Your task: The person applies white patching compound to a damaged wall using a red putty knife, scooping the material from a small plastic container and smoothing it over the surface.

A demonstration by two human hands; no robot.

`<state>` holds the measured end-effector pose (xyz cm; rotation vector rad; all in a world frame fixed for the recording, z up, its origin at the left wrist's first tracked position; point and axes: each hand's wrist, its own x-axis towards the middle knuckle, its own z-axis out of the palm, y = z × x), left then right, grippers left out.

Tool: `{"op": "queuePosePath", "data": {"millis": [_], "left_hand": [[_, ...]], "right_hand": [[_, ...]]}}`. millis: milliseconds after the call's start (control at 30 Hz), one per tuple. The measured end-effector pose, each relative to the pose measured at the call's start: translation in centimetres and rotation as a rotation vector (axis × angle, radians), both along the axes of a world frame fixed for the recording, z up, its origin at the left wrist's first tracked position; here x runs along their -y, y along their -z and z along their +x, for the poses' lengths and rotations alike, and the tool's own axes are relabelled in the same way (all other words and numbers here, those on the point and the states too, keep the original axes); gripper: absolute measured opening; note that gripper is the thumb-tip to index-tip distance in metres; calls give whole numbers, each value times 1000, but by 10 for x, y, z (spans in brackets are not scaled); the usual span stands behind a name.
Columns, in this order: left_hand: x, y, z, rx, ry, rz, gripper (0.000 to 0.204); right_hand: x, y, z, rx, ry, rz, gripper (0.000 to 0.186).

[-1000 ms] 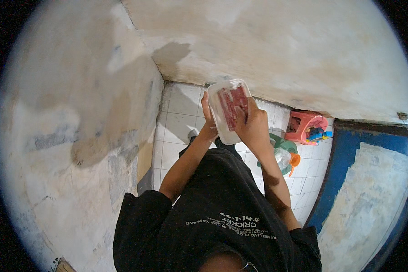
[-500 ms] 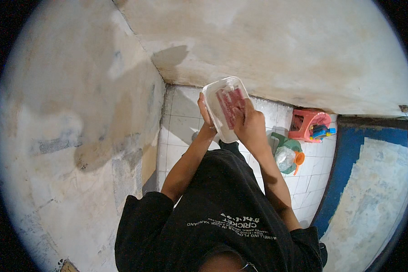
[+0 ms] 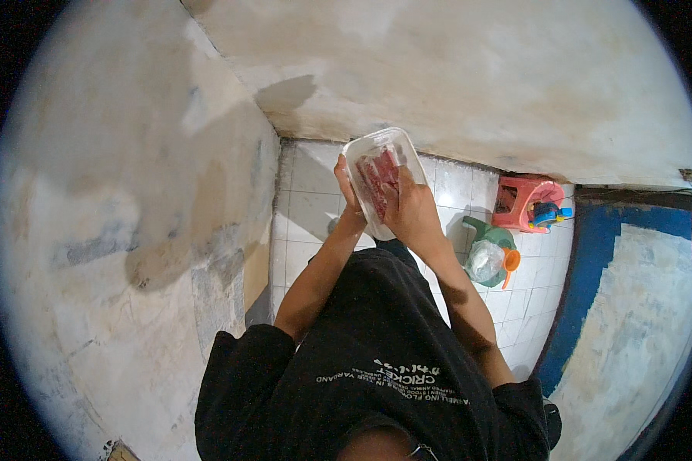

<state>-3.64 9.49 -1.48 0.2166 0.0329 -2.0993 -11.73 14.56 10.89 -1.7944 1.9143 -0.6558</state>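
Out in front of my body I hold a shallow translucent plastic tub (image 3: 413, 154), its walls smeared whitish. My left hand (image 3: 350, 206) grips it along the left side, thumb up against the rim. In the tub lies a dark red piece (image 3: 372, 175) with white smears; whether it is cloth or something stiffer I cannot tell. My right hand (image 3: 416, 217) reaches in over the near right rim, its fingers bent down onto the red piece. The fingertips are partly hidden.
White floor tiles (image 3: 311, 215) lie below, with stained, patchy walls (image 3: 169, 154) left and ahead. To the right stand a pink-red stool (image 3: 520, 201) with a blue-yellow item (image 3: 546, 215), a green plastic thing (image 3: 503, 237), a clear bag (image 3: 484, 261), an orange dipper (image 3: 511, 260) and a blue-edged panel (image 3: 592, 246).
My right hand has shifted slightly left in the tub. The red piece has moved and looks more bunched. My left hand keeps its hold.
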Motion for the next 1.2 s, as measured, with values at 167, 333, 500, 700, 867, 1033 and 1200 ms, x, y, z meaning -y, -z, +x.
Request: {"op": "queuePosePath", "data": {"millis": [167, 333, 500, 700, 867, 1033, 1200], "left_hand": [[-3, -12, -9, 62, -67, 5, 71], [-1, -3, -6, 58, -80, -93, 72], [2, -3, -8, 45, -34, -31, 72], [5, -7, -16, 66, -14, -8, 74], [11, -8, -37, 122, 4, 68, 74], [16, -20, -58, 6, 1, 16, 62], [30, -17, -88, 51, -1, 39, 64]], "right_hand": [[1, -4, -6, 102, -8, -176, 16], [3, -24, -5, 185, 45, -189, 17], [1, -8, -9, 167, 34, -126, 16], [2, -13, -12, 133, 81, -98, 18], [3, 11, -37, 38, 56, -105, 19], [17, -22, -62, 142, 73, -258, 20], [31, -5, -96, 101, 104, -91, 16]]}}
